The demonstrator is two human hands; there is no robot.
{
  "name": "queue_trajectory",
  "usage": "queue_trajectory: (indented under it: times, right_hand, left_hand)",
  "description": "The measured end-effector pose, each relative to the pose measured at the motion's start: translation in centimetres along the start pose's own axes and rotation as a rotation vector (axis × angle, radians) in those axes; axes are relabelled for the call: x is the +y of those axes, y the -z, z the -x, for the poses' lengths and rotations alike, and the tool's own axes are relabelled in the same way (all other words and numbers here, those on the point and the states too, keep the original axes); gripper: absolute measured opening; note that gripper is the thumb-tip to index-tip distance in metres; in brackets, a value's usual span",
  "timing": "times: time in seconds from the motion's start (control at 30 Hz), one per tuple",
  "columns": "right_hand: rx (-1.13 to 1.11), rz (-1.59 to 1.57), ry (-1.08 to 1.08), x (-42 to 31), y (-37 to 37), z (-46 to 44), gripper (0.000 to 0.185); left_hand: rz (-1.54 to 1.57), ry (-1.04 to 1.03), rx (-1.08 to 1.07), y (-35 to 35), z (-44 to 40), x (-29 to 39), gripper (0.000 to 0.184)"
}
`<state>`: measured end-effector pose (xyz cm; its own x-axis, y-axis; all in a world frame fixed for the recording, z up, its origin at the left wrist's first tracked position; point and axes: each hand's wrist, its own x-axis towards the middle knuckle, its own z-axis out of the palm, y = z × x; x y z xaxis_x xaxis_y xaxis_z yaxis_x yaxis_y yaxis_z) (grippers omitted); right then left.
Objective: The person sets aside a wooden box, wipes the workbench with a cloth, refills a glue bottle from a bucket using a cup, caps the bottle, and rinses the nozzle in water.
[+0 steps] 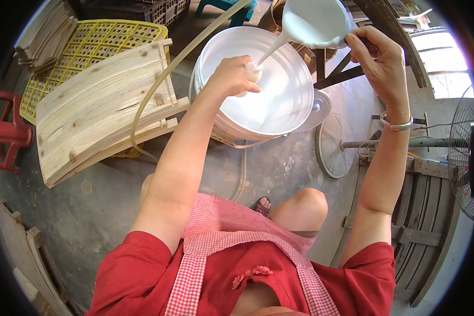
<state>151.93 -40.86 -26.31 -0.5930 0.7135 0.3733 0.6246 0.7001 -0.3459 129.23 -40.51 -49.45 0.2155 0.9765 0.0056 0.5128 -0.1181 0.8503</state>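
Note:
A small white bottle (254, 72) is gripped in my left hand (233, 76), over the wide white bucket (250, 37). My right hand (376, 55) pinches the right side of a tilted white jug (318, 23), higher than the bottle and to its right. A narrow pale streak (275, 48) runs from the jug down to the bottle's mouth; I cannot tell whether it is liquid or a spout. White liquid (258, 108) shows inside the bucket. My left fingers partly hide the bottle.
Wooden boards (105, 102) lean on a yellow perforated crate (110, 34) at left, near a red stool (9, 131). A tan hose (166, 73) passes left of the bucket. At right stand a fan (462, 147), its round base (333, 145) and a wooden pallet (413, 221).

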Motion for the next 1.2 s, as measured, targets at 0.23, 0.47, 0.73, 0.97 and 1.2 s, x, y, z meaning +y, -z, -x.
queue_trajectory:
  times: [0.23,0.47,0.73,0.97,1.2]
  right_hand:
    - [0.003,0.047,0.002,-0.01,0.1,0.07,0.017]
    - [0.006,0.009,0.01,-0.02,-0.01,0.19,0.017]
    - [0.014,-0.018,-0.004,-0.1,-0.13,0.2,0.017]
    - [0.034,-0.015,0.004,0.29,-0.26,0.33,0.016]
    - [0.04,-0.036,-0.001,0.26,-0.46,0.42,0.016]
  left_hand:
    - [0.0,0.016,0.007,-0.04,0.03,0.05,0.057]
    - [-0.018,-0.012,0.012,-0.09,-0.05,-0.15,0.058]
    - [-0.007,-0.014,0.019,-0.12,-0.07,-0.15,0.058]
    - [-0.004,0.003,0.013,-0.11,-0.13,-0.17,0.059]
    - [0.004,0.0,0.016,-0.15,-0.11,-0.22,0.06]
